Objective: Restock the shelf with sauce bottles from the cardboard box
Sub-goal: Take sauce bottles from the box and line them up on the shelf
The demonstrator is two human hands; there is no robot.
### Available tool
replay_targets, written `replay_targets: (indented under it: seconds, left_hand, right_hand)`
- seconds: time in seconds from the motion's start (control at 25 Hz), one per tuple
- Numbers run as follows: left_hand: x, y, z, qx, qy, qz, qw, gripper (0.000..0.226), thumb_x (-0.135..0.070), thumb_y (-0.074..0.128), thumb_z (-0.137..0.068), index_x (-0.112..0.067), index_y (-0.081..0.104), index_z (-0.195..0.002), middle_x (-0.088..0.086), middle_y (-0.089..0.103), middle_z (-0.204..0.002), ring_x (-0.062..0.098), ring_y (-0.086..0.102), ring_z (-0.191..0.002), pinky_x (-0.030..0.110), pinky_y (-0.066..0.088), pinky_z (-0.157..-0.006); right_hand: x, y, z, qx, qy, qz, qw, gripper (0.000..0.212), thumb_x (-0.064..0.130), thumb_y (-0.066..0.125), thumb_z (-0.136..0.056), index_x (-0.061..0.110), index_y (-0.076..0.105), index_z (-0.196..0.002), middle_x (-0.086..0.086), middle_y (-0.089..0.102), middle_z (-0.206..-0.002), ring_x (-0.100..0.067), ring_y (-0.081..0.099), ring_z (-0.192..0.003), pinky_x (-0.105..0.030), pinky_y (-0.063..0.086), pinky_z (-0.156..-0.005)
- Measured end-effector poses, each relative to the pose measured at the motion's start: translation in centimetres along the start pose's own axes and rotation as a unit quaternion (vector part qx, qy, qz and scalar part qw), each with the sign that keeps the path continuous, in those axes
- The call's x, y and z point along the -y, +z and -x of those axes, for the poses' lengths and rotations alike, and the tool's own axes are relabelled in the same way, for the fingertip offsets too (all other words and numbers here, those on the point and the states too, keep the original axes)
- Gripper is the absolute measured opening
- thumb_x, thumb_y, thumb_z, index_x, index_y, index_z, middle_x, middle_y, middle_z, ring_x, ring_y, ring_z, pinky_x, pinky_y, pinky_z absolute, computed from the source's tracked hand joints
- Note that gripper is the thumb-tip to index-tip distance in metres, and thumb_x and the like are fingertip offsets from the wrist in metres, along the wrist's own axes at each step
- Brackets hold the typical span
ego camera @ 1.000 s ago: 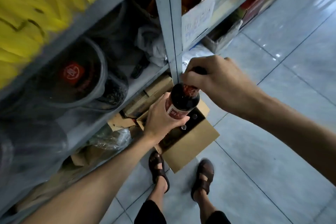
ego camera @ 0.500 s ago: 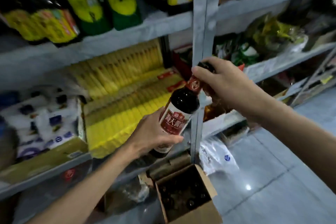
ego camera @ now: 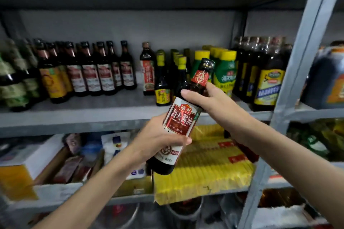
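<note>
A grey metal rack (ego camera: 297, 72) fills my view, and its middle shelf (ego camera: 74, 117) runs across at about the height of my hands. Below it, on the next level down, lies a big stack of yellow packs (ego camera: 204, 173), with white bags (ego camera: 115, 145) and a box to their left. On the middle shelf a row of dark bottles with red-and-white labels (ego camera: 104, 72) stands upright at the left. To the right of that row stand one bottle with a red label (ego camera: 148, 69), small dark bottles with yellow caps (ego camera: 162, 83), green squeeze bottles (ego camera: 226, 72) and, against the post, oil bottles (ego camera: 268, 83) with yellow-and-blue labels. I hold the sauce bottle (ego camera: 181, 122) in the air in front of the shelf edge, not on the board. It tilts with its neck up and to the right, red label facing me. My left hand (ego camera: 158, 141) wraps the lower body, fingers curled behind and thumb lying across the label. My right hand (ego camera: 210, 102) grips the shoulder just under the neck, thumb across the front and fingers closed around the far side. The dark cap (ego camera: 207, 64) sticks out above my right hand, in front of the green squeeze bottles.
</note>
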State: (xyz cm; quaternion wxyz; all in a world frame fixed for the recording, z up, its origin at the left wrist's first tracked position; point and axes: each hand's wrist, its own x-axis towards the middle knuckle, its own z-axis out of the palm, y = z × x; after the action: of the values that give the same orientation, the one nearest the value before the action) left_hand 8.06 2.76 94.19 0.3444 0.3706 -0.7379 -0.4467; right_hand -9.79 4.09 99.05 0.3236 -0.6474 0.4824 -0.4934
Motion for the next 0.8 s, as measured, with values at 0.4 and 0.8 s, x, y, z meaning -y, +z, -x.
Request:
replay_targets:
  seconds: [0.4, 0.8]
  left_hand:
    - [4.4, -20.4, -0.7, -0.065, 0.032, -0.085, 0.994, 0.052, -0.038, 0.083, -0.055, -0.035, 0.063, -0.103, -0.008, 0.075, -0.094, 0.012, 0.072, -0.089, 0.044, 0.056, -0.089]
    - [8.3, -27.3, -4.6, -0.122, 0.079, -0.064, 0.987, 0.048, -0.029, 0.086, -0.067, -0.031, 0.062, -0.109, -0.012, 0.075, -0.096, 0.002, 0.071, -0.087, 0.029, 0.058, -0.081]
  right_hand:
    - [4.8, 18.6, -9.3, -0.086, -0.042, -0.087, 0.992, 0.041, 0.021, 0.08, -0.078, 0.021, 0.057, -0.112, 0.002, 0.073, -0.099, -0.01, 0.073, -0.089, -0.029, 0.059, -0.075]
    - [6.3, 22.7, -18.3, 0.0, -0.008, -0.183, 0.983, 0.022, 0.005, 0.062, -0.093, -0.003, 0.055, -0.113, -0.006, 0.072, -0.081, -0.004, 0.07, -0.058, -0.013, 0.05, -0.047]
